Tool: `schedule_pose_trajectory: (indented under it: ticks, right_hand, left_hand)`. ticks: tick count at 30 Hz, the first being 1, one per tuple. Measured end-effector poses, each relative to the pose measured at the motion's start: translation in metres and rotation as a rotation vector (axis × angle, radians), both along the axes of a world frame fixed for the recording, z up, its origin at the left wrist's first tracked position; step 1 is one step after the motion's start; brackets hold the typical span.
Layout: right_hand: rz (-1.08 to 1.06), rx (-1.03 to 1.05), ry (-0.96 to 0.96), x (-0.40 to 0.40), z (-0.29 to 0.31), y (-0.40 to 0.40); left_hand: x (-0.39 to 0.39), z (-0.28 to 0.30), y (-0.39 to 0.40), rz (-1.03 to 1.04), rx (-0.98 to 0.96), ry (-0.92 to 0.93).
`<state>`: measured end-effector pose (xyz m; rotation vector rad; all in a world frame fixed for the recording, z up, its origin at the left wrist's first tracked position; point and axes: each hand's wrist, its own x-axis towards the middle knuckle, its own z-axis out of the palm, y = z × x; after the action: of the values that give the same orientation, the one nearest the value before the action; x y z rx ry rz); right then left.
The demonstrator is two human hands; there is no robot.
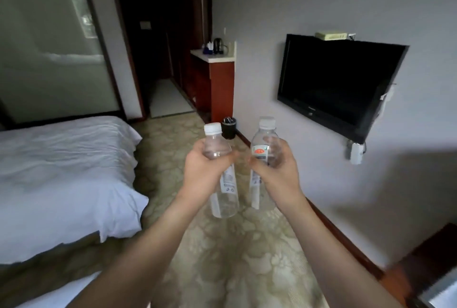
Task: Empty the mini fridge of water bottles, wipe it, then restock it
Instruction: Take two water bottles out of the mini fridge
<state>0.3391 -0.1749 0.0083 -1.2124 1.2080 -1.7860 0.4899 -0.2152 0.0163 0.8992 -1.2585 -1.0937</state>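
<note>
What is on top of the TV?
A small pale box sits on the TV, near its top edge, with a cable end beside it. What it is stays too blurry to tell.

The left hand (206, 171) grips a clear plastic water bottle with a white cap (223, 194); the right hand (278, 170) grips a second clear white-capped bottle bearing an orange label (262, 152). Both are upright, near each other, above patterned beige carpet (235, 258). A white-sheeted bed (61, 171) lies left; a black wall-mounted television (338, 82) hangs right.

clear glossy plastic bottles (223, 199), white cloth bedding (61, 171), patterned carpet (242, 258)
</note>
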Motion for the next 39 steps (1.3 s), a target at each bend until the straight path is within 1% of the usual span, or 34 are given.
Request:
schedule_pose_trajectory:
  ticks: [3, 7, 15, 19, 23, 30, 39]
  right_hand:
    - [0.062, -0.001, 0.039, 0.023, 0.001, -0.044]
    - [0.115, 0.037, 0.044, 0.039, -0.008, -0.092]
    - [0.165, 0.053, 0.077, 0.038, -0.03, -0.209]
    - [0.176, 0.05, 0.087, 0.025, -0.037, -0.292]
    - [0.194, 0.023, 0.091, 0.001, -0.032, -0.385]
    - [0.242, 0.0, 0.178, -0.028, 0.0, -0.539]
    - [0.247, 0.013, 0.195, -0.025, -0.006, -0.718]
  left_hand:
    - [0.034, 0.001, -0.036, 0.072, -0.05, 0.012]
    - [0.059, -0.002, -0.075, 0.108, -0.121, 0.008]
    - [0.062, -0.022, -0.178, 0.164, -0.135, -0.015]
    - [0.043, -0.025, -0.256, 0.179, -0.149, -0.082]
    - [0.021, -0.012, -0.348, 0.216, -0.171, -0.105]
    - [-0.003, 0.017, -0.488, 0.267, -0.224, -0.074]
    - [-0.004, 0.001, -0.659, 0.283, -0.196, -0.044]
